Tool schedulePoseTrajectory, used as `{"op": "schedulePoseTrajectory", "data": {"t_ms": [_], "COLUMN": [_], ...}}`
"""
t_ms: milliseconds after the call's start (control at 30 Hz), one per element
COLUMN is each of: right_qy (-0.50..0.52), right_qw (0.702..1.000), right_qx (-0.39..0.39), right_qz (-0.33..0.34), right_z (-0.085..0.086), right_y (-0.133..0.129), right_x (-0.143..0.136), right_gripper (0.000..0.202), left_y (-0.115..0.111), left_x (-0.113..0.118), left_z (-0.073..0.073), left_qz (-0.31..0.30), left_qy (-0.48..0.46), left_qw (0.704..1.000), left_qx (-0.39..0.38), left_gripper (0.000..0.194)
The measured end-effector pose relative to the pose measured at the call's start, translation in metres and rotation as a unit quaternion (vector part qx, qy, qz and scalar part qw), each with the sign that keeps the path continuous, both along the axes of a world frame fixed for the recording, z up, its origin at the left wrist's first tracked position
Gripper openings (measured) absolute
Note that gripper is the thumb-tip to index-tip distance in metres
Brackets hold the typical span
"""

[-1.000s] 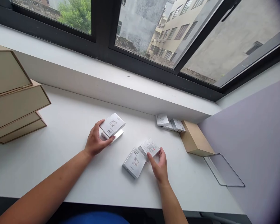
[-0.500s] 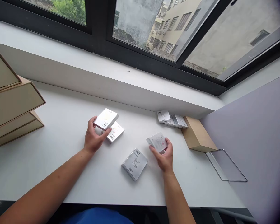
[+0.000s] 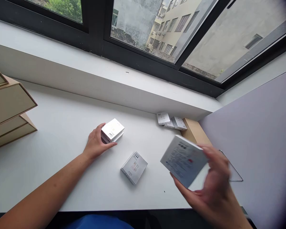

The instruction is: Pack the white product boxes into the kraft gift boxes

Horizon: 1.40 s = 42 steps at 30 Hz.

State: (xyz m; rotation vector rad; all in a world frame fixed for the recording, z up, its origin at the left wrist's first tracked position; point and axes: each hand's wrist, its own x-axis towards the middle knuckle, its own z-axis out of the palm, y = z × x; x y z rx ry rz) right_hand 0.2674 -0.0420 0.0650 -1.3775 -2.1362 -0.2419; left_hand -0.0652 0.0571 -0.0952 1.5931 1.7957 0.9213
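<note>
- The left hand (image 3: 96,144), left of centre, grips a small white box (image 3: 112,129) resting on a second box on the table (image 3: 62,133).
- The right hand (image 3: 212,187), lower right and blurred, holds a raised box (image 3: 183,160) off the surface.
- One silver box (image 3: 133,167) lies loose at centre, unhandled; a few more boxes (image 3: 171,121) sit at the sill, upper right of centre.

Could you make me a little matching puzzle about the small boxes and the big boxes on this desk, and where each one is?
Things:
1. box in the right hand
2. box in the left hand
3. silver box
4. tan boxes

Places:
A. stacked at the desk's left edge
B. lying alone between the hands
C. raised above the desk, blurred
D. set on another small box

Pairs: 1-C, 2-D, 3-B, 4-A
</note>
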Motion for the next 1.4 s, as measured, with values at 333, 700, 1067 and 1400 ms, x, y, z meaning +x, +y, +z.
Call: {"op": "schedulePoseTrajectory", "data": {"t_ms": [333,700,1067,1400], "right_qy": [-0.355,-0.124,-0.262,-0.135], "right_qw": [0.867,0.884,0.874,0.91], "right_qx": [-0.126,-0.449,-0.311,-0.391], "right_qz": [0.326,0.043,0.266,0.024], "right_z": [-0.079,-0.089,-0.066,-0.083], "right_y": [0.009,0.031,0.057,0.091], "right_x": [-0.054,-0.01,-0.056,-0.036], "right_gripper": [0.099,0.079,0.073,0.062], "left_y": [0.001,-0.001,0.003,0.0], "left_x": [-0.001,0.0,-0.001,-0.003], "left_z": [0.007,0.01,0.003,0.002], "left_qz": [-0.047,-0.052,-0.056,-0.064], "left_qy": [0.025,0.035,0.043,0.032], "left_qw": [0.999,0.998,0.997,0.997], "left_qx": [0.008,-0.008,0.02,0.02], "left_gripper": [0.084,0.084,0.084,0.091]}}
